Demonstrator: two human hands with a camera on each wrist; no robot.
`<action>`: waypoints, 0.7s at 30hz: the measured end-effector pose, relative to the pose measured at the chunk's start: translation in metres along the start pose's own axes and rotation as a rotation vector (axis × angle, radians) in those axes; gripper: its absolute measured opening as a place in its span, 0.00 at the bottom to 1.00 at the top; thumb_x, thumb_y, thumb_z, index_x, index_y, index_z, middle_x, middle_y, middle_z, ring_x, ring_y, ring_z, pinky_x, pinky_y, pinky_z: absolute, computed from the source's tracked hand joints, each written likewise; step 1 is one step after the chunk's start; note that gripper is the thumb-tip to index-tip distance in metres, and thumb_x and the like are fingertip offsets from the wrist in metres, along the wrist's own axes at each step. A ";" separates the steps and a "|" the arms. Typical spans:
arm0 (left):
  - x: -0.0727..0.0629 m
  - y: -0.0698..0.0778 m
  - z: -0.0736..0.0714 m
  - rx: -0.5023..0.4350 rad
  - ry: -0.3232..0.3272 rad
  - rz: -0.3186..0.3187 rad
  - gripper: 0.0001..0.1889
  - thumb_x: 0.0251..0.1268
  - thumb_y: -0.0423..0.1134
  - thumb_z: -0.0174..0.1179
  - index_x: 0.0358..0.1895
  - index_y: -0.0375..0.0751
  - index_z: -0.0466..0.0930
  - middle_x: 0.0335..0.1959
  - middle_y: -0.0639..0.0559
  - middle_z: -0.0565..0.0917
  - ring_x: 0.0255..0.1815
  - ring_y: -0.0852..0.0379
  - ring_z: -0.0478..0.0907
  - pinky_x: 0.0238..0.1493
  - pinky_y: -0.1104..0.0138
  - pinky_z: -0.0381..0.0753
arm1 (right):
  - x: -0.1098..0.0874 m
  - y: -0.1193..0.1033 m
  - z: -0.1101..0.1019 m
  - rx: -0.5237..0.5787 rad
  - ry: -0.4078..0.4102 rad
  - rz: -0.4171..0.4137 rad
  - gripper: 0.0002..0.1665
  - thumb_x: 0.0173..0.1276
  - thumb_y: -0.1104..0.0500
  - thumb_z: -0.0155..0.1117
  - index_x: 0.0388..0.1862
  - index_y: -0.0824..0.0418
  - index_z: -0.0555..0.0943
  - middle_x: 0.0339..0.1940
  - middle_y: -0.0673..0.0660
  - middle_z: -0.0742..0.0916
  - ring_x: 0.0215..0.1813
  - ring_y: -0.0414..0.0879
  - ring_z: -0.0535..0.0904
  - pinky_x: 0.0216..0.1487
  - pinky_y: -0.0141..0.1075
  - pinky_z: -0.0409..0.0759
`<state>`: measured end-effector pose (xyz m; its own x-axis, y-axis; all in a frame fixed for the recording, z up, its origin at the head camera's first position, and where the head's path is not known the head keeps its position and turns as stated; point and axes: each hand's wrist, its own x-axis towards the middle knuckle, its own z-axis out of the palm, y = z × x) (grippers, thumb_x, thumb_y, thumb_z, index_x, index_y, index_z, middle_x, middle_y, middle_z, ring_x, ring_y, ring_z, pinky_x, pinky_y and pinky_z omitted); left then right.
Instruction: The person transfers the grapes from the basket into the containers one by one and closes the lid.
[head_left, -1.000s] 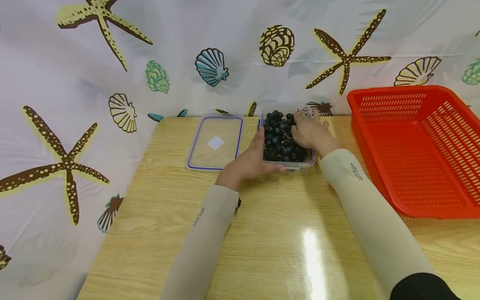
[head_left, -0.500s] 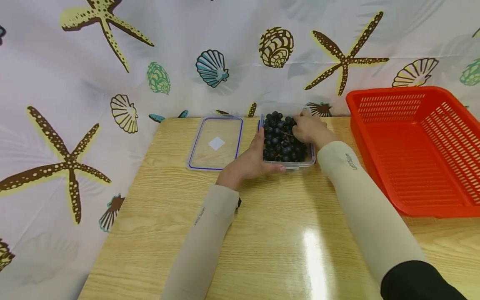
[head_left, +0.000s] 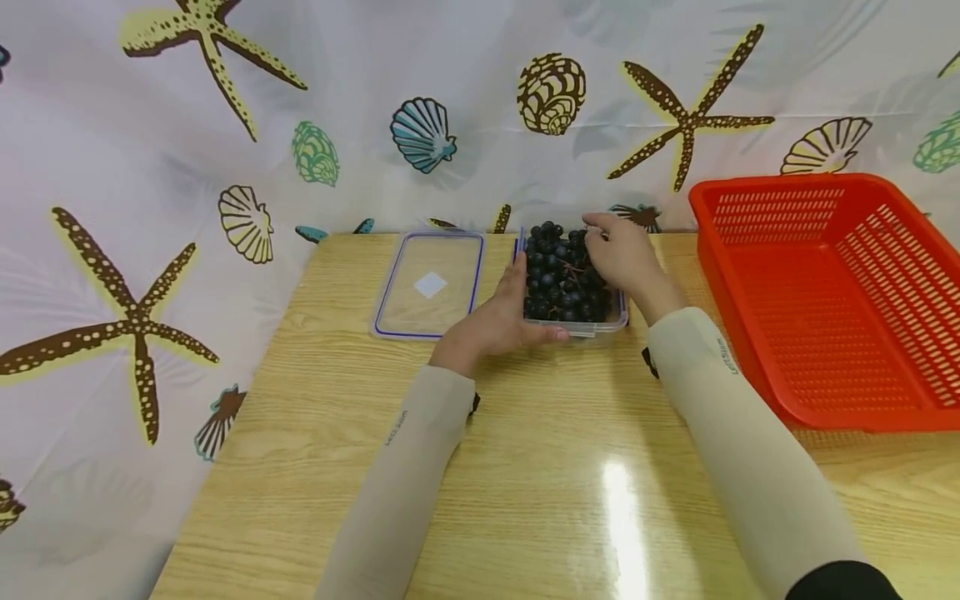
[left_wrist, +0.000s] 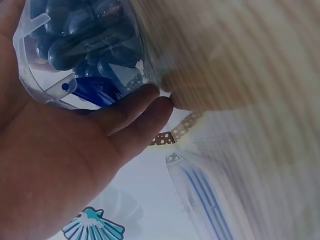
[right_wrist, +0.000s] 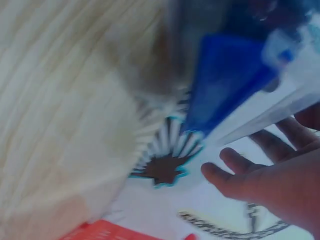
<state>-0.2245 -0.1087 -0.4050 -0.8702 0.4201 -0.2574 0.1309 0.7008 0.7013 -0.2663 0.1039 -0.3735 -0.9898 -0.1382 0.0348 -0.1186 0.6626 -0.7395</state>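
Dark grapes [head_left: 551, 279] fill a clear plastic food container [head_left: 581, 327] at the table's back edge. My left hand [head_left: 491, 325] holds the container by its near-left corner, fingers along the left side and thumb across the front. In the left wrist view its fingertips [left_wrist: 155, 102] lie beside the container wall. At the back right of the grapes is my right hand [head_left: 624, 254], its index finger pointing left over the rim. The right wrist view shows its other fingers [right_wrist: 235, 160] spread beside a blue clip flap [right_wrist: 225, 80]; the thumb tip is mostly hidden.
A clear lid [head_left: 430, 287] with a blue seal lies flat to the left of the container. To the right stands a red plastic basket [head_left: 832, 325] with slotted sides. A patterned cloth [head_left: 465, 100] hangs behind the wooden table [head_left: 540, 475].
My right hand has lifted slightly and shifted from the container's back right edge, its fingers now drawn closer together. My left hand has stayed on the container, and the grapes look much the same.
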 end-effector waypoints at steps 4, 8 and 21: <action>-0.002 -0.001 -0.006 -0.021 0.008 0.028 0.67 0.57 0.69 0.66 0.80 0.58 0.18 0.82 0.48 0.27 0.81 0.51 0.28 0.76 0.50 0.44 | -0.013 -0.018 0.006 -0.069 0.041 -0.106 0.26 0.82 0.56 0.48 0.74 0.62 0.72 0.72 0.63 0.75 0.59 0.56 0.79 0.63 0.51 0.71; -0.010 -0.006 -0.023 -0.009 0.076 0.062 0.59 0.64 0.70 0.59 0.82 0.56 0.24 0.83 0.48 0.31 0.82 0.50 0.32 0.76 0.50 0.45 | -0.024 -0.043 0.021 -0.143 0.012 -0.174 0.26 0.83 0.54 0.49 0.74 0.61 0.72 0.75 0.62 0.71 0.77 0.58 0.61 0.74 0.54 0.57; -0.032 -0.074 -0.092 0.241 0.204 -0.100 0.50 0.75 0.66 0.48 0.83 0.41 0.33 0.82 0.35 0.38 0.81 0.36 0.39 0.72 0.36 0.43 | -0.030 -0.103 0.103 0.194 -0.231 -0.100 0.42 0.83 0.46 0.48 0.85 0.58 0.44 0.84 0.61 0.46 0.83 0.53 0.39 0.77 0.54 0.48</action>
<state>-0.2506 -0.2270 -0.3871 -0.9584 0.2355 -0.1614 0.1276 0.8591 0.4957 -0.2168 -0.0358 -0.3677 -0.9274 -0.3734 -0.0233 -0.1749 0.4878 -0.8552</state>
